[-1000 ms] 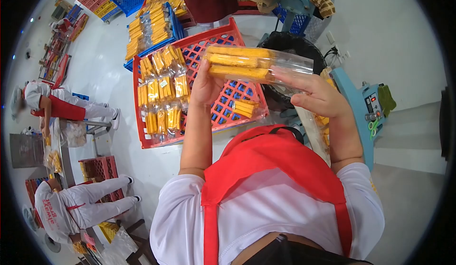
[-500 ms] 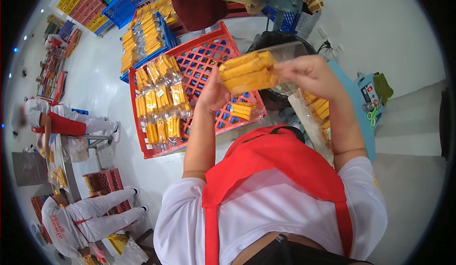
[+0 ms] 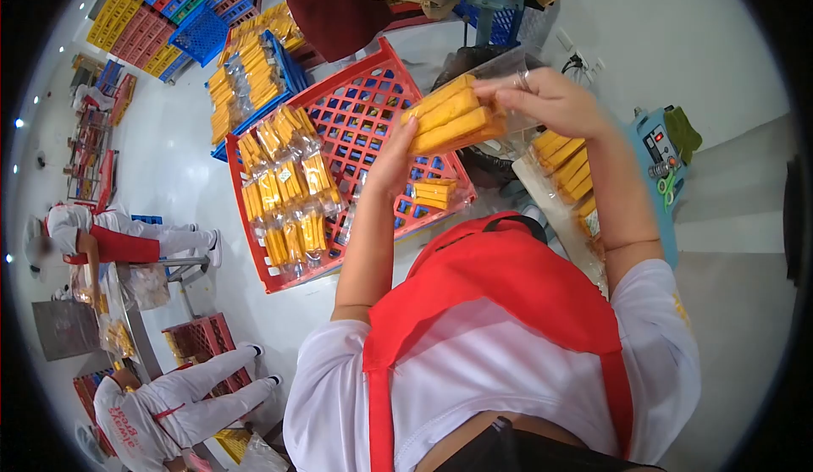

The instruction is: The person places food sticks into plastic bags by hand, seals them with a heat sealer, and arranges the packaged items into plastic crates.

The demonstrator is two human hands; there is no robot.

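Between my two hands is a clear plastic bag of thick yellow-orange sticks [image 3: 453, 118], raised over the red crate. My left hand [image 3: 393, 157] grips its left end, with the thumb on the near side. At the other end, my right hand [image 3: 550, 102] pinches the bag where loose film stretches out past the sticks. Below, in the red crate [image 3: 356, 104], lie rows of similar bags [image 3: 288, 180] on the left side. One more small bag [image 3: 434, 193] rests in the crate's near right corner.
At right, a pale board [image 3: 550, 205] carries more yellow sticks [image 3: 569, 167]. Beside it stands a blue machine [image 3: 656, 146] with green-handled scissors [image 3: 667, 186]. A blue crate [image 3: 275, 78] of bags is behind. Co-workers [image 3: 161, 408] work at left; another in a dark red apron [image 3: 330, 6] stands ahead.
The bag has tilted, its right end turning toward me and upward, and my left hand has shifted right along with it. Both hands keep hold. The whole view has shifted slightly.
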